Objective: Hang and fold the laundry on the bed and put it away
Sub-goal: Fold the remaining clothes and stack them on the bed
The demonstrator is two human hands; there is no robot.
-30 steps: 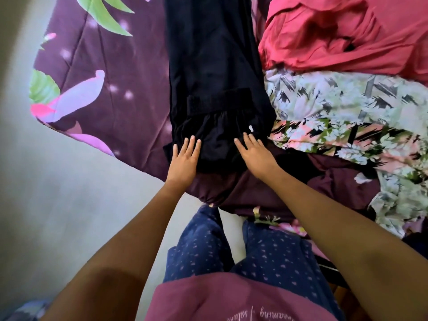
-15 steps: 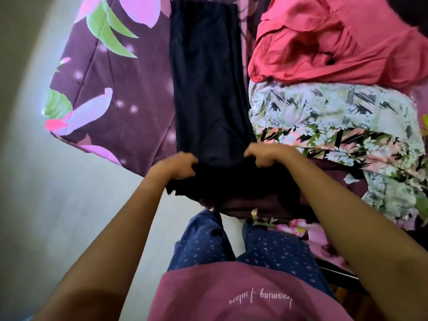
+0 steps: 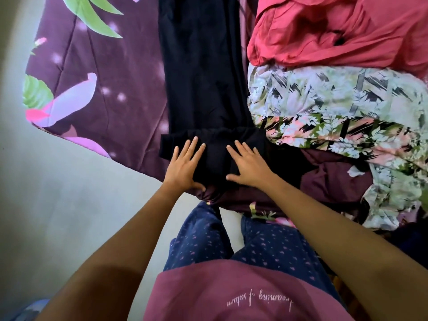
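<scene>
While both hands lie flat on the black garment (image 3: 203, 77), I read the left hand (image 3: 185, 165) as released: its fingers are straight and spread, and the palm presses on the folded near end of the cloth, gripping nothing. Just to its right, with a strip of black fabric between them, the right hand (image 3: 249, 166) does the same, fingers fanned out, thumb pointing toward the left hand, nothing grasped. Under both palms I see a doubled-over band of the garment, a thicker fold whose edge runs crosswise just past the fingertips. Beyond the hands the rest of the garment stretches away in one long, narrow, smooth strip and leaves the top of my view. It lies on a purple bedspread (image 3: 111, 93) printed with pink and green leaves, which spreads out to the left of the left hand. To the right of the right hand, touching the black cloth, a floral garment (image 3: 335, 100) in pale green, pink and black sits in a heap. Farther off beyond it lies a crumpled red garment (image 3: 335, 35). Near the right wrist, on its right, a dark maroon cloth (image 3: 331, 181) bunches up. Below the left forearm I see pale floor (image 3: 58, 205).
</scene>
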